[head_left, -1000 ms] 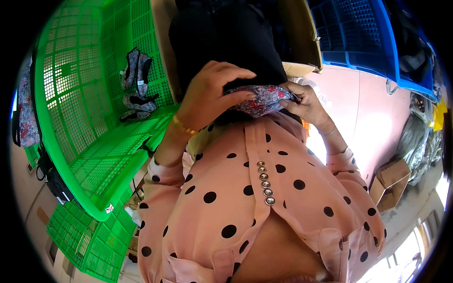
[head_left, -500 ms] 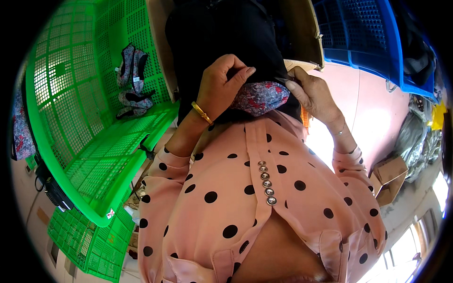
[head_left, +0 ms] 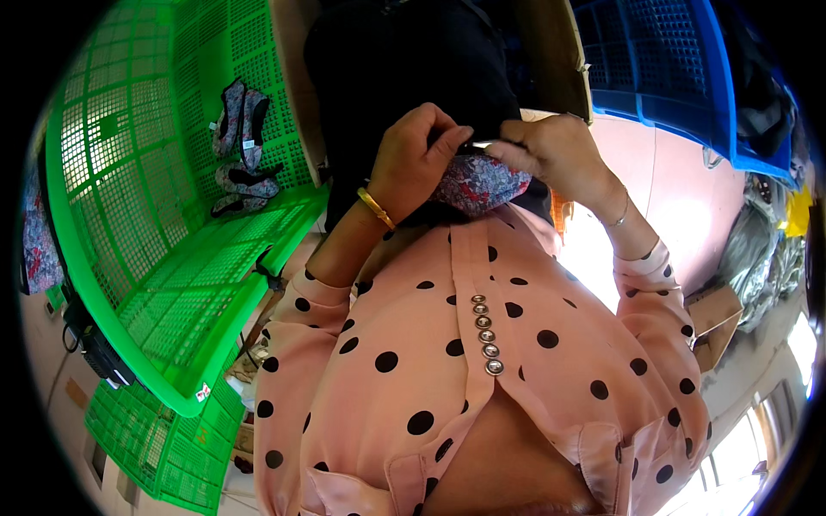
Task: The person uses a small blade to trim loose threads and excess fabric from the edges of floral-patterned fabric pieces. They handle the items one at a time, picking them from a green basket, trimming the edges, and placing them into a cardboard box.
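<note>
A floral fabric piece (head_left: pixel 483 182), grey-blue with red patches, lies bunched on my lap against the black trousers (head_left: pixel 404 73). My left hand (head_left: pixel 419 157) is closed at its left end, thumb and forefinger pinched at the upper edge. From the other side my right hand (head_left: pixel 557 156) comes close, fingers closed at the same upper edge, its thumb slightly smeared by motion. A dark edge and a thin pale strip show between the two hands. What lies beneath the fabric is hidden.
At the left stands a large green plastic crate (head_left: pixel 142 258) holding several similar floral pieces (head_left: pixel 244 129). Below it is another green crate (head_left: pixel 163 447). A cardboard box (head_left: pixel 564 64) borders my legs, with a blue crate (head_left: pixel 662 86) to the right. Grey plastic bags (head_left: pixel 757 267) lie farther right.
My right hand has moved left along the fabric's upper edge, closer to my left hand, and turned its knuckles upward. My left hand has shifted slightly right.
</note>
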A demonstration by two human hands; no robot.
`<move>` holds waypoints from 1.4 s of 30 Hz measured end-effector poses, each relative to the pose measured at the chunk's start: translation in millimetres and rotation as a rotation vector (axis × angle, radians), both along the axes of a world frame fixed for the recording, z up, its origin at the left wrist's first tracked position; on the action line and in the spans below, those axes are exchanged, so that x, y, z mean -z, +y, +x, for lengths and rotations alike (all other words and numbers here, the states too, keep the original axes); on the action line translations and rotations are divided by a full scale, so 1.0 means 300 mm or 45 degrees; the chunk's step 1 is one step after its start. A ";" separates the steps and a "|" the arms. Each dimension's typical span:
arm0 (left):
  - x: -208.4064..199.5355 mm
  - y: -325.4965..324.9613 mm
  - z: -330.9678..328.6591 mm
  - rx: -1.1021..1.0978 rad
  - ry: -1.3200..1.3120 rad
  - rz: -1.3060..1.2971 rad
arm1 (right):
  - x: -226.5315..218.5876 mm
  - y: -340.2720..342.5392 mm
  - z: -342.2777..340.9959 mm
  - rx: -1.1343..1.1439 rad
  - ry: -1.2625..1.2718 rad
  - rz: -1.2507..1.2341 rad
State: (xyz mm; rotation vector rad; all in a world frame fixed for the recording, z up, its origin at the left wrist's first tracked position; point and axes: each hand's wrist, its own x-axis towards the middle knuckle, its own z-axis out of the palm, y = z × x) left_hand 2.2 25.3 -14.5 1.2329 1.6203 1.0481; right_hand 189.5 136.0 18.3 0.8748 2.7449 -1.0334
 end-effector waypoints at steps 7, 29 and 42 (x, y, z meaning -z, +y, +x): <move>0.010 0.010 -0.045 -0.126 -0.569 -0.267 | 0.104 -0.075 0.170 0.430 0.276 -0.569; -0.073 0.043 -0.143 -0.104 -1.063 -0.169 | -0.066 -0.073 -0.105 0.460 0.785 -0.446; -0.059 0.024 -0.084 -0.157 -0.945 -0.081 | 0.008 0.009 -0.044 1.098 1.389 -1.436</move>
